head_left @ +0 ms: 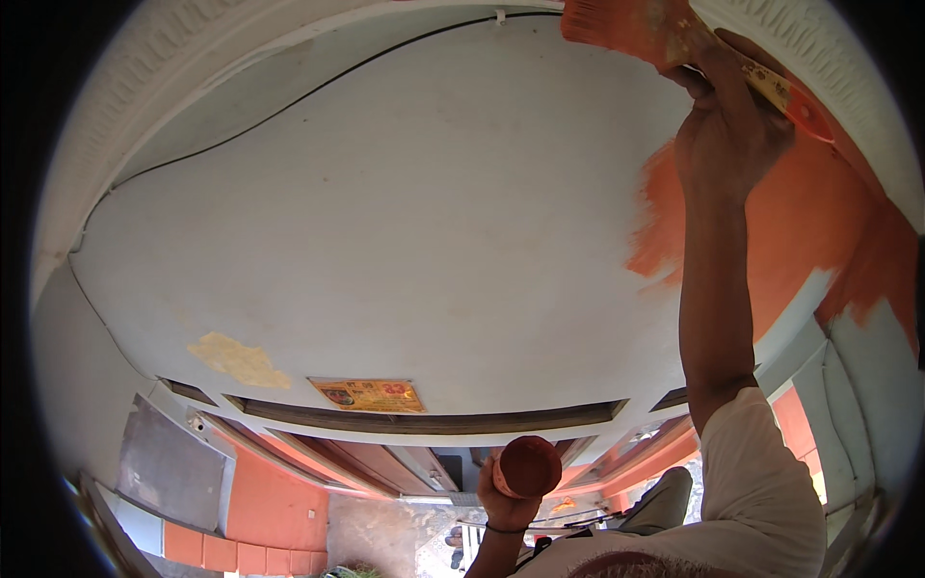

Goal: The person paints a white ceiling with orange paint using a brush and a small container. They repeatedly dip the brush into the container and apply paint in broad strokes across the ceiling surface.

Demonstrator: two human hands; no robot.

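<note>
My right hand is raised high at the upper right, its fingers closed round the handle of a wide paintbrush. The bristles are coated in orange paint and lie close to the upper edge of the white wall; whether they touch it I cannot tell. Low down near my body, my left hand grips a small round paint cup from its left side. Its inside is reddish-orange. Fresh orange paint covers the wall's right part, with a ragged brushed edge beside my right forearm.
A black cable runs along the wall's top under a white moulding. Lower down are a yellowish patch, a small orange sign and a dark narrow ledge. Far below lie the floor and an orange wall.
</note>
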